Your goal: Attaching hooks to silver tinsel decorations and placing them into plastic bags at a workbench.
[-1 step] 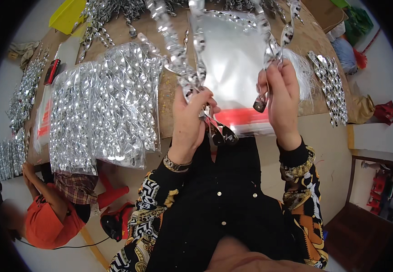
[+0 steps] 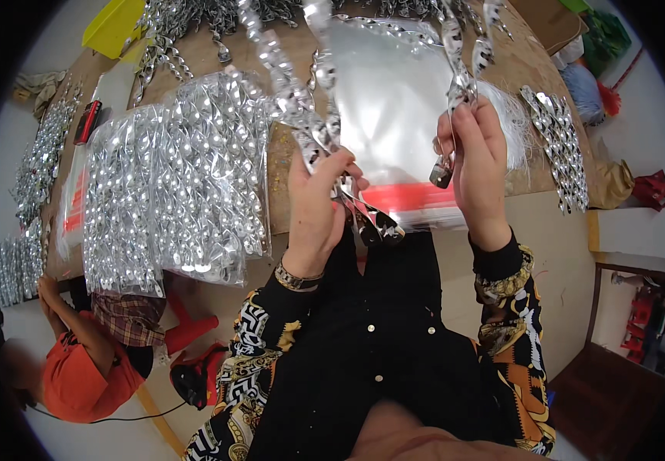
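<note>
I am seeing my left hand (image 2: 319, 206) closing around a bunch of shiny silver spiral strips (image 2: 302, 107), while my right hand (image 2: 477, 157) is pinching the end of another silver strip (image 2: 455, 54) just above it. Both hands are hovering apart over a clear bag with a red seal (image 2: 398, 107) lying on the bench (image 2: 536, 61), and a packed bag of silver spirals (image 2: 171, 180) is sitting to the left of my left hand.

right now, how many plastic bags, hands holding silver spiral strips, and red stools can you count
Clear plastic bags: 3 (one packed with silver spirals, one nearly empty with a red zip strip, one at the table's left edge)
Hands holding spiral strips: 2 (left hand, right hand)
Red stools: 1
Total: 6
</note>
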The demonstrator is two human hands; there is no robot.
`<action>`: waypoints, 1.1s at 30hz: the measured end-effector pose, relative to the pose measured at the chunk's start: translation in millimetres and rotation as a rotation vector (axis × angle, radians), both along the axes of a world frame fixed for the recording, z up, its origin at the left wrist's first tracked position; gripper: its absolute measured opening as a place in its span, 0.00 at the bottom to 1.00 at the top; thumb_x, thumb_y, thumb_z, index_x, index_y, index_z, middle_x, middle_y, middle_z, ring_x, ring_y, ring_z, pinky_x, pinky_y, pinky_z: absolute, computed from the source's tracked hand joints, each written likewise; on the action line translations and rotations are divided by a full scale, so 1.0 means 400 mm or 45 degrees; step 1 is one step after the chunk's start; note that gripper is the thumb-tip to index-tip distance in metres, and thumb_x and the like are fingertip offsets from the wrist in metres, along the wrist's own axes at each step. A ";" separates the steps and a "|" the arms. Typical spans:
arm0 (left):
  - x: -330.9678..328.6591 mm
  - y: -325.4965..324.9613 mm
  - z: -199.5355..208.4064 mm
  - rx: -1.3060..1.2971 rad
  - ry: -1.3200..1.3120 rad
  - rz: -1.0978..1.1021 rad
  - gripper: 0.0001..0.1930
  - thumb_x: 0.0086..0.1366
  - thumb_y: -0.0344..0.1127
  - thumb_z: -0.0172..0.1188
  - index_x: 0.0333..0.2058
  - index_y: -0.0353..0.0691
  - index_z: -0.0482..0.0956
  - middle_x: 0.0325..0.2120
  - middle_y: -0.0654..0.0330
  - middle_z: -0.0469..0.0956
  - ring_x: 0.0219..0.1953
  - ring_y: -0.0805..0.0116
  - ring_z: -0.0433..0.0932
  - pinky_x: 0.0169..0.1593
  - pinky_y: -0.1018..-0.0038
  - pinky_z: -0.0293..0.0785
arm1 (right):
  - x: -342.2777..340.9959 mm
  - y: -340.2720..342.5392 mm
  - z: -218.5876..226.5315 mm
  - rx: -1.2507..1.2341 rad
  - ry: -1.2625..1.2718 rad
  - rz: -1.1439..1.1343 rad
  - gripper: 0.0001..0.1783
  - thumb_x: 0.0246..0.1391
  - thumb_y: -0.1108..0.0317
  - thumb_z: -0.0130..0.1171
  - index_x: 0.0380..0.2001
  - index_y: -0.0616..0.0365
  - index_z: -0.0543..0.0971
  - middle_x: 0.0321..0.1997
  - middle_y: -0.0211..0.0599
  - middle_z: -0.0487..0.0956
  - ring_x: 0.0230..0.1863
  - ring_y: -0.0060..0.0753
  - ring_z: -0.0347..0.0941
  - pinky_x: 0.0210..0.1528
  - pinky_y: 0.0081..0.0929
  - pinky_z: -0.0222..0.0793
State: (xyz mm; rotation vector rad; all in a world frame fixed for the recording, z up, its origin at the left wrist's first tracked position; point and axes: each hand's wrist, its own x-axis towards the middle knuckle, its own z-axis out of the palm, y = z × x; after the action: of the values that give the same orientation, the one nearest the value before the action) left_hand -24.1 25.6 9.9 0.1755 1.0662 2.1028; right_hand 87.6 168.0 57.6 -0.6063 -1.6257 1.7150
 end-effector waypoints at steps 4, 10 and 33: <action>0.003 -0.010 0.015 0.064 0.020 0.095 0.14 0.61 0.25 0.54 0.45 0.35 0.66 0.32 0.59 0.73 0.30 0.72 0.75 0.32 0.73 0.77 | -0.030 0.025 -0.030 -0.194 -0.091 0.079 0.13 0.62 0.66 0.47 0.48 0.59 0.68 0.27 0.28 0.73 0.26 0.17 0.65 0.29 0.15 0.62; 0.024 -0.014 0.046 0.095 0.200 0.061 0.16 0.63 0.25 0.52 0.49 0.36 0.64 0.36 0.58 0.74 0.31 0.74 0.75 0.32 0.76 0.76 | -0.125 -0.008 -0.090 -0.129 -0.379 0.431 0.23 0.57 0.67 0.47 0.55 0.64 0.63 0.28 0.35 0.76 0.26 0.18 0.66 0.30 0.16 0.62; 0.035 -0.023 0.025 0.057 0.038 -0.235 0.16 0.66 0.28 0.48 0.52 0.34 0.66 0.39 0.58 0.73 0.35 0.72 0.76 0.32 0.77 0.79 | -0.119 -0.031 -0.019 0.009 -0.456 0.581 0.15 0.57 0.60 0.58 0.38 0.62 0.77 0.32 0.28 0.78 0.34 0.15 0.70 0.37 0.17 0.65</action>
State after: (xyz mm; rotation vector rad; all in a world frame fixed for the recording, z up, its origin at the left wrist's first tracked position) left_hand -10.1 16.5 20.1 0.3160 0.9822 1.9639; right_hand 40.0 155.6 50.0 -0.5955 -2.1506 2.0038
